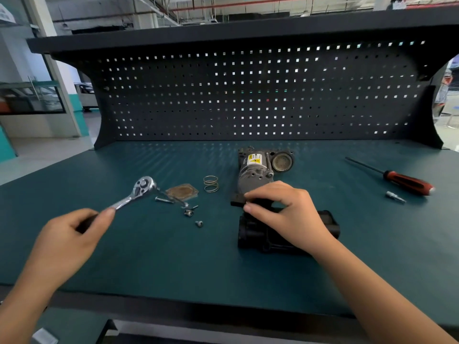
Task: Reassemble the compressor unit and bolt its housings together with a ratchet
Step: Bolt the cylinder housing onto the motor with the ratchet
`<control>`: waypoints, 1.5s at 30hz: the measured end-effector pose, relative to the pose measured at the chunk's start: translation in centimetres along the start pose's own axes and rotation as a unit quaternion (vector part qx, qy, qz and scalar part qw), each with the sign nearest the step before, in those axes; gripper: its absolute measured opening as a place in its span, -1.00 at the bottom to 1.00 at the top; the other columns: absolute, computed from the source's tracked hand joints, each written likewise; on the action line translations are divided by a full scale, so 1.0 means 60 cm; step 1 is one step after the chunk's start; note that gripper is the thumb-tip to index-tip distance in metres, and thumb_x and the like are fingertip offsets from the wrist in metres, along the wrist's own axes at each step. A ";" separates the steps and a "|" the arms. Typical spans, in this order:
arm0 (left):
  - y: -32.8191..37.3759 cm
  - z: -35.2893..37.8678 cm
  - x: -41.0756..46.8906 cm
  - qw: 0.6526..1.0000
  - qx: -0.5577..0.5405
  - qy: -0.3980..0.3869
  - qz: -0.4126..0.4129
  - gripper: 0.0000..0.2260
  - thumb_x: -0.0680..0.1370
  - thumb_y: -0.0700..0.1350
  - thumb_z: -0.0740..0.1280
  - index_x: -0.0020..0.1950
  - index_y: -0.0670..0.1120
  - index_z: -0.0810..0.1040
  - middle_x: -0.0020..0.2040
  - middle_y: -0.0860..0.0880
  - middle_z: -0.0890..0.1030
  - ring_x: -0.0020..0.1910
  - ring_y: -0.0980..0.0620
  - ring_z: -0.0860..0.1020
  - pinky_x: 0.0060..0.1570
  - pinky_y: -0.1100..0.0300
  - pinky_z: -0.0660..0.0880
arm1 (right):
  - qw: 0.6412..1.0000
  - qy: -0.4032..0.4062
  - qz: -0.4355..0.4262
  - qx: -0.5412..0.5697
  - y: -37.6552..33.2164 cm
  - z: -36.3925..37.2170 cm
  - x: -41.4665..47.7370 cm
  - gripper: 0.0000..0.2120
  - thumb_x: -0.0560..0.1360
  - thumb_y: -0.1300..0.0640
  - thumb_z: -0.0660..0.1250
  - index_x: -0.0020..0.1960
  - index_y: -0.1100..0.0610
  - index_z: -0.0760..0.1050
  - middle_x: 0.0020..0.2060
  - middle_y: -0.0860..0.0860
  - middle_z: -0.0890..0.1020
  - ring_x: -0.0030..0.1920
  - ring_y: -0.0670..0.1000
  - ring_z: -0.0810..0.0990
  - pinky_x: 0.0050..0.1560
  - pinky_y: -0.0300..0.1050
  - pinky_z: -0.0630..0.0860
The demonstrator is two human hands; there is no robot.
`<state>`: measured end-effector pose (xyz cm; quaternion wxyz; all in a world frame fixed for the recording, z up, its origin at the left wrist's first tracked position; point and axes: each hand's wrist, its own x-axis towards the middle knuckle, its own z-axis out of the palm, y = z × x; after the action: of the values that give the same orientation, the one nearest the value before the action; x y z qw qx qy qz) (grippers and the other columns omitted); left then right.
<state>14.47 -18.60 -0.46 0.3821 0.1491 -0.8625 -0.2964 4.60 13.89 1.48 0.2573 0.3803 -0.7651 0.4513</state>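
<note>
Teal surface under a dark pegboard: the compressor lies at one o'clock, with its black housing nearer. The right grip pinches the housing's top edge. At eight o'clock, the left grip is curled round the ratchet. Loose bolts lie between them.

The left hand, lower left of the frame on a bare forearm, has its fingers curled round the ratchet handle, thumb along it. The right hand, right of centre, arches palm down, thumb and fingertips pinching the black housing
</note>
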 end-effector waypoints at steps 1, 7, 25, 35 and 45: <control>0.012 -0.002 -0.001 0.999 -0.042 -0.001 0.003 -0.59 0.33 0.40 0.14 -0.27 0.11 0.55 -0.53 0.01 0.48 -0.54 0.10 0.39 -0.50 0.14 0.31 | 1.000 -0.001 -0.003 -0.002 0.000 0.001 -0.001 -0.83 0.34 0.28 0.51 -0.08 0.19 0.67 -0.18 -0.10 0.64 -0.07 -0.14 0.54 0.02 -0.38 0.43; 0.098 -0.002 -0.016 0.982 -0.175 -0.056 0.030 -0.55 0.31 0.34 0.19 -0.39 -0.04 0.52 -0.61 0.03 0.33 -0.62 0.17 0.21 -0.63 0.39 0.12 | 1.000 0.011 0.009 -0.016 0.001 0.009 -0.006 -0.88 0.35 0.28 0.50 -0.11 0.20 0.68 -0.11 -0.07 0.62 -0.03 -0.07 0.57 0.10 -0.41 0.39; 0.137 -0.019 -0.010 0.976 -0.204 -0.066 0.037 -0.30 0.18 0.60 0.16 -0.37 -0.06 0.49 -0.62 0.06 0.32 -0.66 0.20 0.19 -0.62 0.27 0.06 | 0.999 0.005 0.041 0.009 -0.002 0.008 -0.002 -0.92 0.36 0.28 0.49 -0.14 0.23 0.69 -0.14 -0.11 0.60 -0.05 -0.08 0.56 0.08 -0.39 0.39; 0.120 -0.039 0.017 0.988 -0.112 -0.059 0.093 -0.36 0.33 0.53 0.13 -0.34 -0.06 0.49 -0.61 0.01 0.34 -0.65 0.14 0.21 -0.66 0.19 0.05 | 0.999 -0.007 0.050 0.014 -0.004 0.006 0.002 -0.92 0.37 0.28 0.48 -0.13 0.21 0.69 -0.15 -0.14 0.59 -0.04 -0.11 0.54 0.08 -0.41 0.38; 0.165 -0.066 0.080 0.971 0.050 -0.062 0.224 -0.41 0.44 0.49 0.04 -0.38 0.01 0.45 -0.59 -0.02 0.38 -0.65 0.08 0.32 -0.59 0.21 0.37 | 0.999 -0.028 0.035 -0.025 0.004 0.008 0.008 -0.93 0.39 0.21 0.48 -0.12 0.15 0.70 -0.13 -0.17 0.59 0.00 -0.08 0.54 0.10 -0.29 0.40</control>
<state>13.90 -14.79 10.56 0.3766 -0.0475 -0.9098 -0.1681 4.11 13.39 1.52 0.2297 0.3596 -0.7956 0.4301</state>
